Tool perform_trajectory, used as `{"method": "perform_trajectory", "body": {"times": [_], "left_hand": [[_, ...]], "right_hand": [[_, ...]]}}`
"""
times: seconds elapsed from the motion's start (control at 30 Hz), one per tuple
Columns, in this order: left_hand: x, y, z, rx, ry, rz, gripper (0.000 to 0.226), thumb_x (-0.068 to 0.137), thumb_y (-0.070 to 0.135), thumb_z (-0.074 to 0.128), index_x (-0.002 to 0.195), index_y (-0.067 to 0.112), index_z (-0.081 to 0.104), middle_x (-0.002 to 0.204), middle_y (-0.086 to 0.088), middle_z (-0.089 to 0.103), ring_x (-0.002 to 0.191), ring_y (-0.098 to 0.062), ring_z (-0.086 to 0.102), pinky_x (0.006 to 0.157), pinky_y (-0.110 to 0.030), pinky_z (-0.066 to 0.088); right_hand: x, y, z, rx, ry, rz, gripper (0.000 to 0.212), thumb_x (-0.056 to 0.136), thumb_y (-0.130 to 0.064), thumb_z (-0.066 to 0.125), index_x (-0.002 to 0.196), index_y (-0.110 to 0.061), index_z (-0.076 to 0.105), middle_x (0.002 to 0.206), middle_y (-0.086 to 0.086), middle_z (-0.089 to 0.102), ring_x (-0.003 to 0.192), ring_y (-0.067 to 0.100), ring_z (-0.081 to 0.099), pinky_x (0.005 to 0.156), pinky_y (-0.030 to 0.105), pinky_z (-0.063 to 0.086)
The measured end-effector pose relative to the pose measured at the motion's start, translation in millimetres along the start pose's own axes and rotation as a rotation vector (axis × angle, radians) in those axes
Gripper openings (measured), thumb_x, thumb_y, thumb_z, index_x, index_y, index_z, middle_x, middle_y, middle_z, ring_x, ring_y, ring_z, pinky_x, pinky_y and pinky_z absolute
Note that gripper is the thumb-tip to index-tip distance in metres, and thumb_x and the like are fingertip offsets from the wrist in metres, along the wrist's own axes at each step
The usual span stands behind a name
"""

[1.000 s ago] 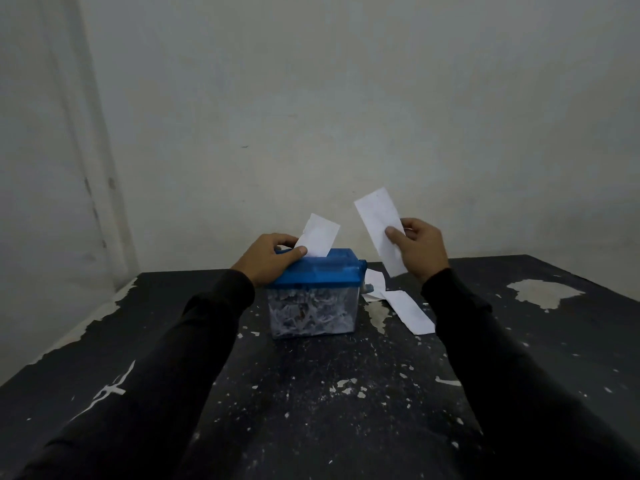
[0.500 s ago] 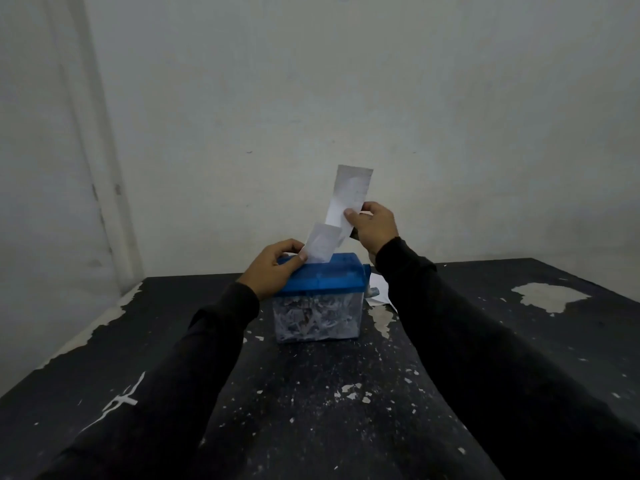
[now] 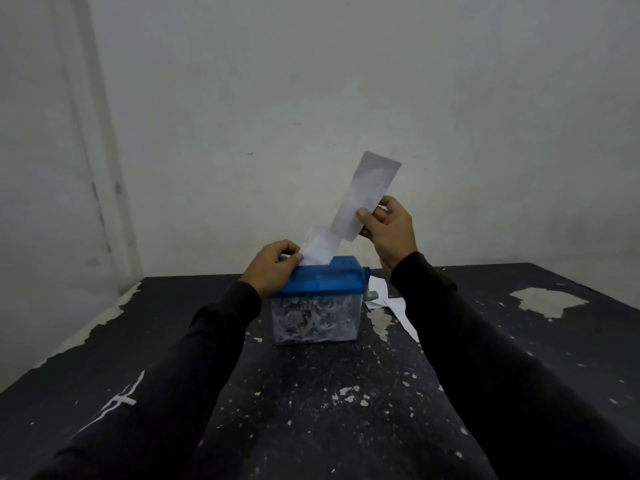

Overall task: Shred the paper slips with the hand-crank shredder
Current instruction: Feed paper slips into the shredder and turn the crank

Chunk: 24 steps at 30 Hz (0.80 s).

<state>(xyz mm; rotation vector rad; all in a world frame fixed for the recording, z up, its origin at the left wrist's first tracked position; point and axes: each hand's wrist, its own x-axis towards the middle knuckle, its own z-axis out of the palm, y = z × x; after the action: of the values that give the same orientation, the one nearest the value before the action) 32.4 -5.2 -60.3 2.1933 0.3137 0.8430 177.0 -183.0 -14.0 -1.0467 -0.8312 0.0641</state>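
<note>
Fingers (image 3: 382, 216) of right hand (image 3: 389, 233) pinching long paper slip (image 3: 367, 192) near its lower end, thumb on the near face, other fingers behind; slip held tilted, top leaning toward 1 o'clock, up above and to 2 o'clock of shredder (image 3: 317, 299). Left hand (image 3: 275, 270) at shredder's 9 o'clock corner, thumb & forefinger pinching short slip (image 3: 318, 247) that stands in the top of blue lid (image 3: 322, 280), prob. already in the feed slot; slot itself not visible. Long slip's lower edge overlapping short slip's top in view; touching or apart, can't tell.

Shredder sitting mid-table (image 3: 311, 410), clear bin packed w/ shreds (image 3: 313, 320). Crank stub (image 3: 372, 294) at lid's 3 o'clock side, untouched. More spare slips (image 3: 391, 299) lying flat on table just beside crank side, partly hidden by right sleeve.

Handling, as judgement: slips very light, thin, floppy; buckle if pushed from far end. Best pinched low, close to slot, edge kept square so it feeds straight. Tears easily, so no yanking once cutters bite. Shredder small plastic, likely light enough to skid or tip under cranking: needs one hand pressing lid down, other on crank. Bin near full, jam risk.
</note>
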Motion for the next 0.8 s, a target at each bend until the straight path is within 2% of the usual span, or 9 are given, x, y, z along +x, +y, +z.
{"method": "perform_trajectory", "body": {"times": [0.13, 0.23, 0.37, 0.53, 0.6, 0.67, 0.73, 0.8], "left_hand": [[5.0, 8.8, -4.4, 0.011, -0.055, -0.069, 0.013, 0.101, 0.015, 0.060, 0.089, 0.018, 0.065, 0.090, -0.001, 0.067, 0.080, -0.015, 0.059, 0.070, -0.023, 0.047], [7.0, 6.5, 0.4, 0.052, 0.010, -0.089, 0.013, 0.097, 0.022, 0.065, 0.084, 0.020, 0.066, 0.087, -0.002, 0.069, 0.080, -0.020, 0.063, 0.074, -0.031, 0.051], [4.0, 1.5, 5.9, 0.088, 0.118, -0.101, 0.016, 0.086, 0.037, 0.069, 0.075, 0.026, 0.068, 0.082, 0.006, 0.071, 0.081, -0.019, 0.068, 0.081, -0.039, 0.058], [3.1, 2.3, 9.2, 0.024, 0.127, -0.112, 0.016, 0.096, 0.027, 0.067, 0.081, 0.022, 0.071, 0.086, -0.001, 0.072, 0.080, -0.019, 0.066, 0.078, -0.034, 0.055], [0.6, 3.8, 8.5, -0.047, 0.109, -0.099, 0.026, 0.102, 0.025, 0.058, 0.087, 0.011, 0.073, 0.091, -0.010, 0.073, 0.080, -0.019, 0.063, 0.075, -0.030, 0.048], [-4.0, 4.7, 6.6, -0.141, 0.085, -0.094, 0.041, 0.106, 0.032, 0.051, 0.094, -0.001, 0.072, 0.097, -0.015, 0.072, 0.083, -0.019, 0.060, 0.075, -0.030, 0.045], [-9.3, 6.4, 4.7, -0.160, 0.047, -0.071, 0.046, 0.103, 0.043, 0.057, 0.097, 0.001, 0.074, 0.090, -0.005, 0.072, 0.080, -0.016, 0.061, 0.073, -0.029, 0.046], [-9.7, 7.5, 4.2, -0.090, 0.032, -0.040, 0.031, 0.094, 0.043, 0.070, 0.094, 0.012, 0.077, 0.088, 0.003, 0.074, 0.079, -0.011, 0.067, 0.071, -0.023, 0.051]], "right_hand": [[-1.8, -1.0, 6.8, 0.035, -0.026, -0.014, 0.017, 0.096, 0.002, 0.062, 0.109, -0.009, 0.060, 0.101, 0.006, 0.076, 0.090, 0.020, 0.074, 0.076, 0.036, 0.060], [-5.6, -1.6, 14.9, 0.083, -0.051, -0.025, 0.017, 0.095, 0.003, 0.063, 0.109, -0.008, 0.061, 0.100, 0.007, 0.076, 0.091, 0.023, 0.073, 0.076, 0.035, 0.059], [-5.4, -1.9, 20.2, 0.127, -0.045, -0.018, 0.017, 0.095, 0.002, 0.063, 0.109, -0.007, 0.061, 0.100, 0.009, 0.076, 0.093, 0.025, 0.073, 0.078, 0.036, 0.060], [-9.5, 9.7, 27.4, -0.122, -0.174, -0.008, 0.016, 0.095, 0.001, 0.064, 0.108, -0.007, 0.060, 0.099, 0.002, 0.076, 0.092, 0.016, 0.074, 0.083, 0.036, 0.062], [-12.6, 16.4, 28.9, -0.219, -0.217, 0.000, 0.015, 0.095, 0.001, 0.064, 0.109, -0.004, 0.060, 0.102, 0.003, 0.074, 0.090, 0.010, 0.073, 0.081, 0.028, 0.061], [-13.4, 21.7, 29.0, -0.279, -0.233, -0.005, 0.016, 0.094, 0.000, 0.066, 0.109, -0.002, 0.060, 0.105, 0.010, 0.074, 0.092, 0.013, 0.073, 0.083, 0.030, 0.061], [-13.6, 24.6, 28.1, -0.313, -0.247, 0.005, 0.017, 0.094, 0.001, 0.066, 0.109, -0.001, 0.061, 0.107, 0.014, 0.074, 0.096, 0.020, 0.073, 0.086, 0.036, 0.061], [-13.4, 25.3, 28.2, -0.365, -0.274, 0.028, 0.019, 0.093, 0.000, 0.067, 0.111, 0.000, 0.061, 0.106, 0.016, 0.075, 0.096, 0.023, 0.074, 0.087, 0.039, 0.061]]}}
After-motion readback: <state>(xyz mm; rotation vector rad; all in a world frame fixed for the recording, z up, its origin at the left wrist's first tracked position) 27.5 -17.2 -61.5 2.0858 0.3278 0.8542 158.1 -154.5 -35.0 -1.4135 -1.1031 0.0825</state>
